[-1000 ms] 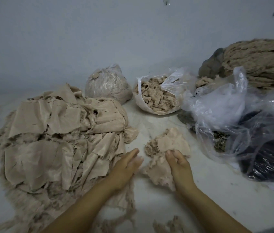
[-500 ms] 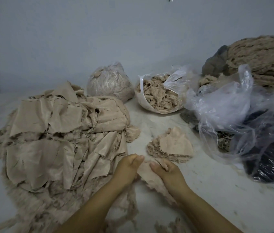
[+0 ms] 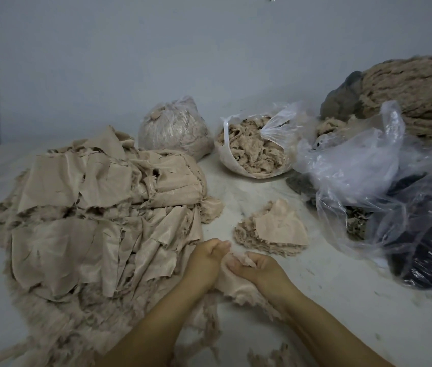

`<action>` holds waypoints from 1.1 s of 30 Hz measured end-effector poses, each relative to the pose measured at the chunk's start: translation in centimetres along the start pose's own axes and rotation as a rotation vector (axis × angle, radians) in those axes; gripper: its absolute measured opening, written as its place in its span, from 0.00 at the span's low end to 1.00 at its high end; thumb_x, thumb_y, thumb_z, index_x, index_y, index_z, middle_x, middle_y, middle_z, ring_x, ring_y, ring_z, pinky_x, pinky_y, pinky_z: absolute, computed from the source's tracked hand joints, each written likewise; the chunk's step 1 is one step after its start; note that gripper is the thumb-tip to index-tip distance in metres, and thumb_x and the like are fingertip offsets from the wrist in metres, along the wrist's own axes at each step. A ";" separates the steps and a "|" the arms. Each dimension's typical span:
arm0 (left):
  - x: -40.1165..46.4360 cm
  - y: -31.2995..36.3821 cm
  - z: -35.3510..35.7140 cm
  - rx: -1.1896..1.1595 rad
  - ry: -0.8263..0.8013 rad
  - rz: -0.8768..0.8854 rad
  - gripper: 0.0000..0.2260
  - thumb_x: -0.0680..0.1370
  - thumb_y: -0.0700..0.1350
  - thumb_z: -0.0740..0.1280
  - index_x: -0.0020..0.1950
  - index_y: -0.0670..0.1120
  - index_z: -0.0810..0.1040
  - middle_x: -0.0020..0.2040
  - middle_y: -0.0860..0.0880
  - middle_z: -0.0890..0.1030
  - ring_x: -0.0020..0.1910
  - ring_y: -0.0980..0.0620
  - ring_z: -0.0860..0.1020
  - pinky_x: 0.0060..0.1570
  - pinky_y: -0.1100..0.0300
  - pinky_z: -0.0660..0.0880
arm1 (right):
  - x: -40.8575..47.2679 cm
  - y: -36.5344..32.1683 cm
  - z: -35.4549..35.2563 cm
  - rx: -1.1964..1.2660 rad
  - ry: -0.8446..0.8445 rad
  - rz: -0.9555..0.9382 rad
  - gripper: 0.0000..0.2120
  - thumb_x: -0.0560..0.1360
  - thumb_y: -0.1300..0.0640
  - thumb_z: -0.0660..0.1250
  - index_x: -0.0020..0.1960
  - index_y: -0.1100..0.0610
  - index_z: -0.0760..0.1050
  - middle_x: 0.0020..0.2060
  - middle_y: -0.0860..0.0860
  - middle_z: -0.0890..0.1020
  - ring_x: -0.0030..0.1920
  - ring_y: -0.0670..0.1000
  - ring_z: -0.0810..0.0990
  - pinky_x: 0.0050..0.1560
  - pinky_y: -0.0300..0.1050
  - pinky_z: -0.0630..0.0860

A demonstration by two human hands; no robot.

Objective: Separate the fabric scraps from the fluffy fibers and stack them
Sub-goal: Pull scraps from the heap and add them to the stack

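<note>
Left hand (image 3: 207, 256): fingers curled, pinching a beige fabric scrap (image 3: 232, 283).
Right hand (image 3: 258, 268): fingers pinching the same scrap.
Stack (image 3: 276, 231): just beyond both hands.

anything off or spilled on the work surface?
Loose beige fiber tufts lie scattered on the white surface near the forearms, outside any pile or bag. The small stack of beige fabric scraps sits uneven, its top piece skewed. No bag looks tipped.

Bare floor (image 3: 238, 200) lies open ahead of the hands (image 3: 236, 263), between the big cloth heap (image 3: 98, 223) close on their left and the small scrap stack (image 3: 276, 231) just ahead-right; plastic bags (image 3: 363, 181) block farther right; near-right floor is free.
</note>
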State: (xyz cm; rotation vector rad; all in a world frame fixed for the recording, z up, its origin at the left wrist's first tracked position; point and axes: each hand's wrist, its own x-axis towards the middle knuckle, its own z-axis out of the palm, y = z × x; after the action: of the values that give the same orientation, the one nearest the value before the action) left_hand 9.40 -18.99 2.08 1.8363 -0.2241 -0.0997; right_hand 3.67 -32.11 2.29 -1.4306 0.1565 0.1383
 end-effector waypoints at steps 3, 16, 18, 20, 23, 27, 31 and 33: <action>0.6 0.3 -0.6 -0.260 0.333 -0.189 0.17 0.82 0.45 0.57 0.33 0.45 0.70 0.25 0.50 0.72 0.22 0.55 0.70 0.26 0.66 0.68 | -0.3 0.0 0.2 0.002 0.071 -0.072 0.07 0.76 0.60 0.68 0.46 0.65 0.79 0.34 0.55 0.83 0.33 0.49 0.81 0.31 0.39 0.75; -1.5 0.8 0.3 -0.161 -0.048 -0.128 0.11 0.80 0.40 0.62 0.39 0.42 0.78 0.35 0.47 0.80 0.33 0.54 0.77 0.33 0.64 0.73 | 1.0 0.5 0.8 -0.051 0.363 -0.174 0.11 0.77 0.55 0.67 0.48 0.64 0.78 0.42 0.57 0.83 0.43 0.56 0.83 0.45 0.50 0.79; -1.2 0.6 0.2 -0.126 0.170 -0.114 0.10 0.80 0.39 0.60 0.41 0.43 0.76 0.31 0.49 0.75 0.29 0.55 0.72 0.29 0.65 0.69 | 1.2 0.7 0.8 -0.024 0.426 -0.200 0.11 0.79 0.55 0.64 0.43 0.61 0.75 0.37 0.52 0.79 0.38 0.51 0.78 0.39 0.46 0.75; -0.9 0.5 -0.5 -0.276 0.253 -0.184 0.10 0.82 0.43 0.58 0.46 0.39 0.74 0.28 0.49 0.69 0.25 0.54 0.67 0.25 0.64 0.64 | 1.2 0.8 0.7 -0.001 0.464 -0.229 0.11 0.79 0.54 0.63 0.38 0.53 0.71 0.33 0.45 0.74 0.35 0.45 0.73 0.36 0.40 0.70; -1.4 0.6 -0.7 -0.434 0.014 -0.352 0.20 0.78 0.60 0.59 0.52 0.44 0.75 0.41 0.45 0.81 0.39 0.49 0.80 0.37 0.57 0.77 | 1.3 0.9 0.7 -0.055 0.487 -0.239 0.14 0.80 0.51 0.61 0.38 0.56 0.67 0.32 0.49 0.70 0.34 0.47 0.69 0.35 0.42 0.67; -2.4 0.7 1.0 -0.400 -0.242 -0.270 0.24 0.69 0.62 0.67 0.52 0.44 0.79 0.52 0.42 0.83 0.51 0.48 0.82 0.52 0.55 0.78 | 1.2 0.7 1.5 0.025 0.433 -0.285 0.14 0.81 0.51 0.60 0.43 0.61 0.72 0.38 0.60 0.79 0.40 0.57 0.80 0.42 0.54 0.79; -2.3 0.6 1.0 -0.681 -0.313 -0.396 0.21 0.78 0.57 0.61 0.58 0.42 0.81 0.54 0.41 0.83 0.54 0.45 0.81 0.58 0.50 0.76 | 0.9 0.5 1.2 0.172 0.355 -0.297 0.11 0.81 0.52 0.60 0.52 0.59 0.75 0.47 0.59 0.83 0.49 0.58 0.83 0.51 0.56 0.79; -2.5 0.6 1.4 -0.651 -0.289 -0.441 0.16 0.80 0.52 0.61 0.53 0.41 0.81 0.47 0.43 0.85 0.44 0.49 0.83 0.45 0.56 0.79 | 0.8 0.5 0.7 0.205 0.332 -0.302 0.10 0.79 0.52 0.62 0.51 0.59 0.76 0.44 0.57 0.83 0.46 0.56 0.83 0.49 0.54 0.79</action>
State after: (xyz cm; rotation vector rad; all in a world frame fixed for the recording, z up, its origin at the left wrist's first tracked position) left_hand 6.68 -19.96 2.15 1.1870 0.0230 -0.6695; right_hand 4.34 -31.34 1.79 -1.2478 0.2182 -0.3565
